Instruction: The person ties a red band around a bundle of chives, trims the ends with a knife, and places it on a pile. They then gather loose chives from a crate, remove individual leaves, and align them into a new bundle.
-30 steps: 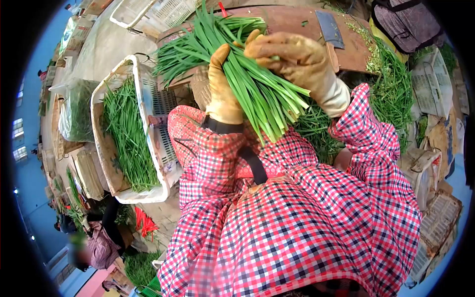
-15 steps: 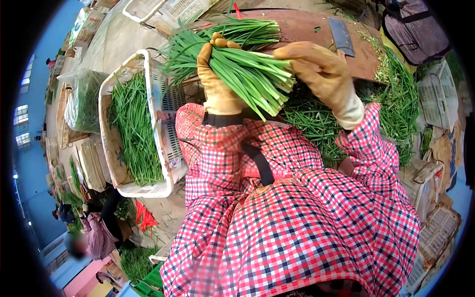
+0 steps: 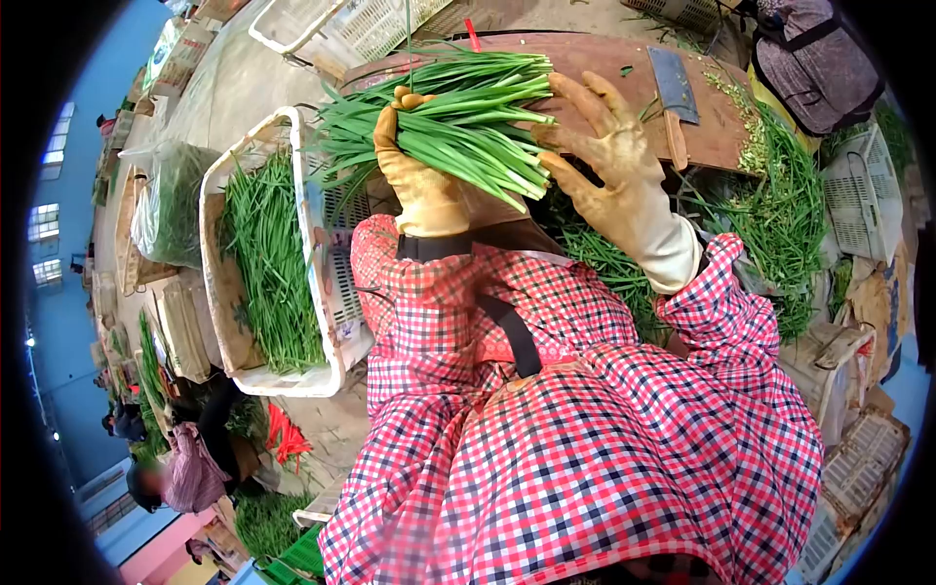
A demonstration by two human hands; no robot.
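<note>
The left hand (image 3: pixel 421 185) is clamping its fingers around a chive bundle (image 3: pixel 458 122); at three o'clock, the right hand (image 3: pixel 609 166) is holding spread fingers against its cut ends.

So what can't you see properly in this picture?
Head view:
- Fingers of the left hand in its tan rubber glove: mostly wrapped behind the bundle of long green chives.
- Palm of the gloved right hand: faces away from the camera.
- Brown wooden chopping board: near part covered by the bundle.
- Person bottom left: blurred.
</note>
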